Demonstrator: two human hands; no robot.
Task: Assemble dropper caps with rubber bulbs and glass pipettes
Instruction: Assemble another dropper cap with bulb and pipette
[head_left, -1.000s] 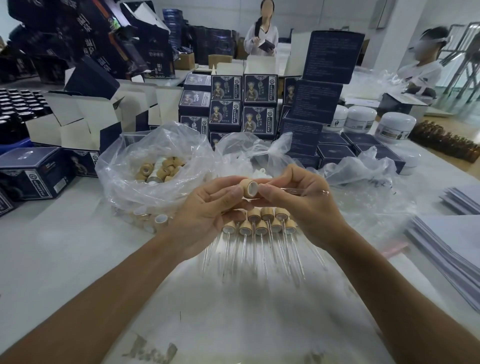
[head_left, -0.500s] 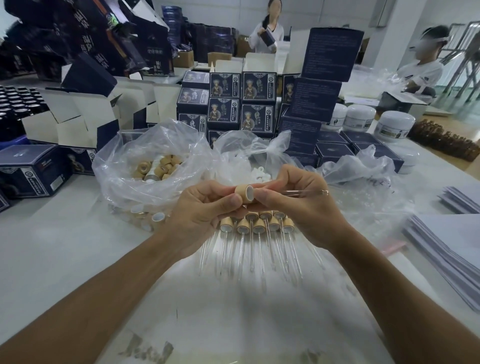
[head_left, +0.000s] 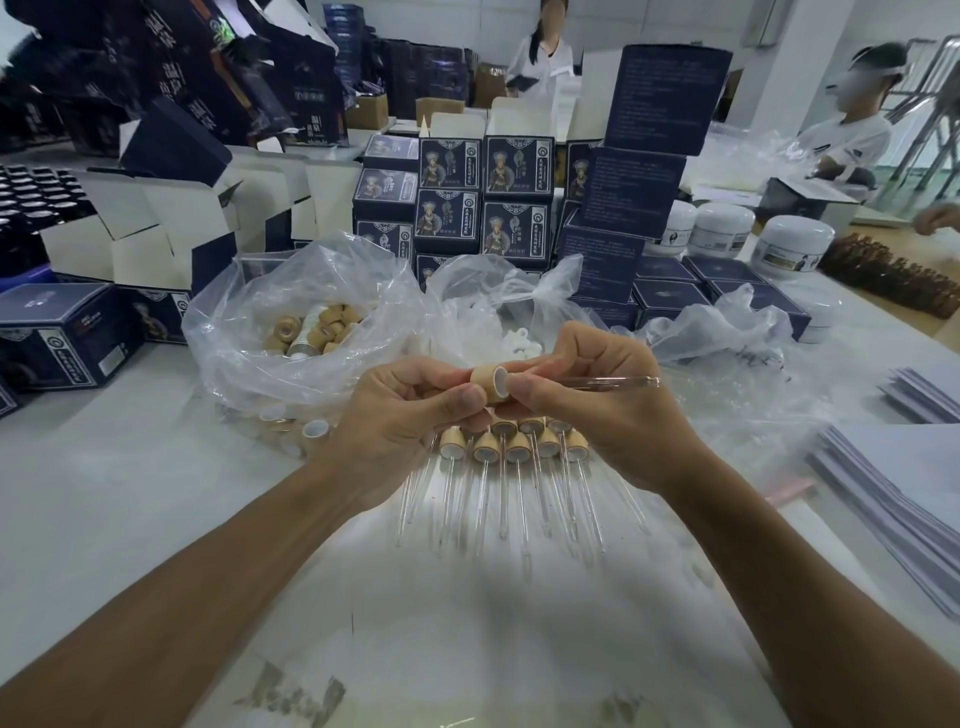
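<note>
My left hand (head_left: 400, 421) grips a tan dropper cap (head_left: 490, 383) between thumb and curled fingers, its white-lined mouth turned to the right. My right hand (head_left: 597, 410) pinches a glass pipette (head_left: 613, 383), held level, its free tip pointing right and its near end meeting the cap's mouth. Both are raised above the white table (head_left: 130, 493). Beneath my hands, finished droppers (head_left: 519, 448) lie in rows, caps away from me, glass stems toward me. Behind them, a clear bag of loose caps (head_left: 317, 327) sits left; a bag of white rubber bulbs (head_left: 514, 343) sits beside it. Dark-blue boxes (head_left: 514, 166) are stacked beyond.
</note>
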